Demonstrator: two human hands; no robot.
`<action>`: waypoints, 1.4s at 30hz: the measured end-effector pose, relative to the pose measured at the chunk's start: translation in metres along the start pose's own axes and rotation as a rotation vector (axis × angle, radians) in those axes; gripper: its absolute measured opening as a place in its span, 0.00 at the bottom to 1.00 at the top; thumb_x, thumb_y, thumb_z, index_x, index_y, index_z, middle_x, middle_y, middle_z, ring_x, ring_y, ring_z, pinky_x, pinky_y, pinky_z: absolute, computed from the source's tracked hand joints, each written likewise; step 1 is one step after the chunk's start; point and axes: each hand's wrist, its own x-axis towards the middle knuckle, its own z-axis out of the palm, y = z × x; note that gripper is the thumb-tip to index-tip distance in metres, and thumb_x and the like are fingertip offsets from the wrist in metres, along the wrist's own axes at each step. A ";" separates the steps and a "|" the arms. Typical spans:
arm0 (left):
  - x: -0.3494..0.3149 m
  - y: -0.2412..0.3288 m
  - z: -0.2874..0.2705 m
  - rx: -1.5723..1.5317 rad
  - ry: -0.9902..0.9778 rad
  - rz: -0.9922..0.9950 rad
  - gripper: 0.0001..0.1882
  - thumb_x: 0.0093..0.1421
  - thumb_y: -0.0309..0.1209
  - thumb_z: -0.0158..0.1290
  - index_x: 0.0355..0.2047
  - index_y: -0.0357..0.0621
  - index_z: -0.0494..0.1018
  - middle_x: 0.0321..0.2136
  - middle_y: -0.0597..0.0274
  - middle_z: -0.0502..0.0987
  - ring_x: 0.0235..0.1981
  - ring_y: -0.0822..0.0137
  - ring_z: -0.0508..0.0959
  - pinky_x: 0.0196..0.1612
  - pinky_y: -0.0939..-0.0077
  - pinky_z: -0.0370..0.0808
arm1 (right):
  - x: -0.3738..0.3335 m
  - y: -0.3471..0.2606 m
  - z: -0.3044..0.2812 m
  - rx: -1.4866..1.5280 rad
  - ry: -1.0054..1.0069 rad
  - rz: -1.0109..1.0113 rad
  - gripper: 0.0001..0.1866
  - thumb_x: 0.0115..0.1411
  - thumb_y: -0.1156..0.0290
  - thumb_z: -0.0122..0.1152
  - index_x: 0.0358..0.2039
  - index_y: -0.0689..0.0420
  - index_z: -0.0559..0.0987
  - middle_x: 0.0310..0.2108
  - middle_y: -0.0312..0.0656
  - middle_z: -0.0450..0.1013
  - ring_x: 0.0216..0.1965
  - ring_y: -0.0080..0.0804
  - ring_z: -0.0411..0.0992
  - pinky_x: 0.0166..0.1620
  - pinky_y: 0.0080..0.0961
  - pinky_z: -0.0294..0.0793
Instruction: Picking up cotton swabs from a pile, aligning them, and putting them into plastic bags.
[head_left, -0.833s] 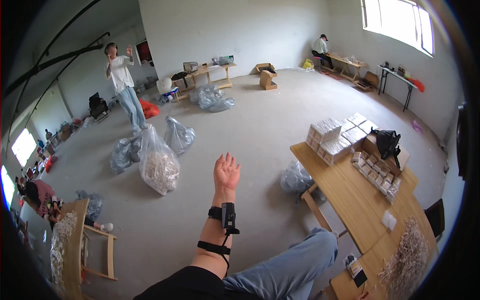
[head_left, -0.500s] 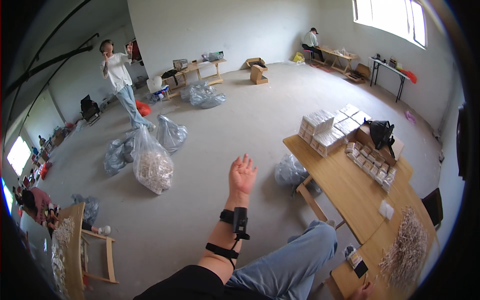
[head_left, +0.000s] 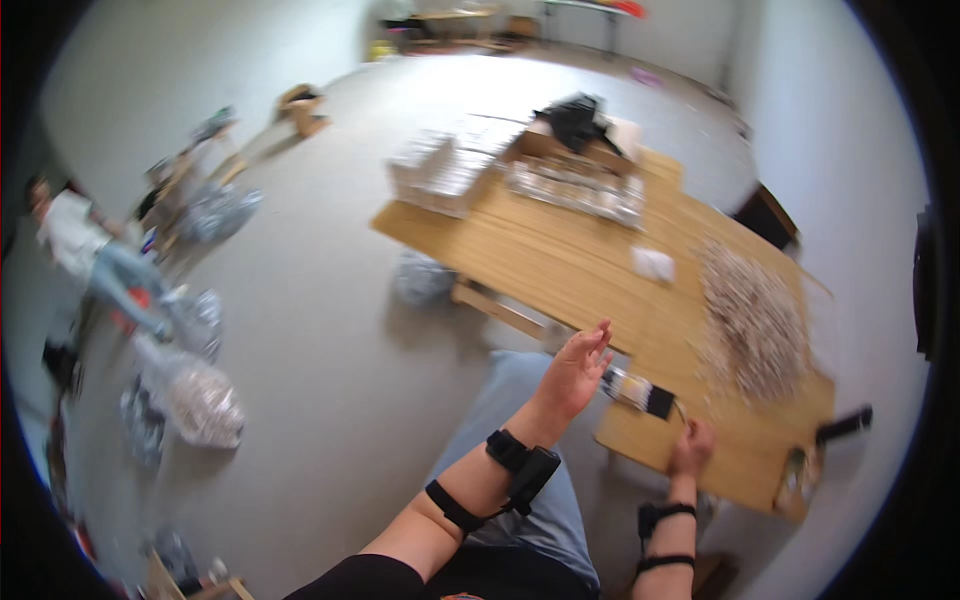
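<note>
My left hand (head_left: 576,372) is raised at the table's near edge, its fingers stretched out and nothing in it. Just past its fingers lies a small clear-wrapped packet (head_left: 628,388) with a black flat piece (head_left: 659,402) at one end. My right hand (head_left: 692,448) rests over the near part of the wooden table (head_left: 560,270), its fingers closed. A thin, blurred strip shows at its fingertips, too small to name. Beyond the right hand spreads a heap of thin pale sticks (head_left: 755,320). A small white packet (head_left: 654,264) lies left of the heap.
Stacked wrapped packs (head_left: 432,172), a cardboard box (head_left: 604,157), a row of wrapped bundles (head_left: 575,190) and a black bag (head_left: 577,122) occupy the table's far end. Filled plastic bags (head_left: 203,400) and a standing person (head_left: 85,240) are at the left.
The view has swung right, blurring the room. My left hand has come from over the floor to the table's edge. My right hand and forearm now show much more fully.
</note>
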 end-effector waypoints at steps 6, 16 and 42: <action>0.012 -0.144 -0.052 0.983 -0.193 -0.021 0.11 0.59 0.27 0.60 0.26 0.45 0.67 0.52 0.56 0.74 0.54 0.64 0.72 0.55 0.71 0.68 | 0.005 -0.006 0.002 0.030 0.031 0.032 0.02 0.54 0.75 0.60 0.29 0.55 0.78 0.29 0.45 0.72 0.36 0.46 0.71 0.40 0.41 0.70; 0.012 -0.169 -0.078 1.659 -0.601 0.490 0.22 0.52 0.21 0.56 0.49 0.40 0.72 0.54 0.48 0.71 0.57 0.46 0.70 0.60 0.58 0.67 | 0.012 -0.007 -0.014 0.086 0.061 -0.032 0.03 0.49 0.76 0.64 0.25 0.53 0.80 0.28 0.38 0.73 0.34 0.40 0.71 0.38 0.35 0.71; 0.034 -0.198 -0.085 2.171 -0.801 0.551 0.32 0.58 0.34 0.54 0.62 0.36 0.62 0.65 0.47 0.61 0.69 0.52 0.56 0.70 0.57 0.53 | 0.044 0.047 -0.014 -0.094 -0.005 0.128 0.13 0.50 0.68 0.68 0.36 0.53 0.76 0.36 0.43 0.71 0.42 0.45 0.71 0.45 0.41 0.71</action>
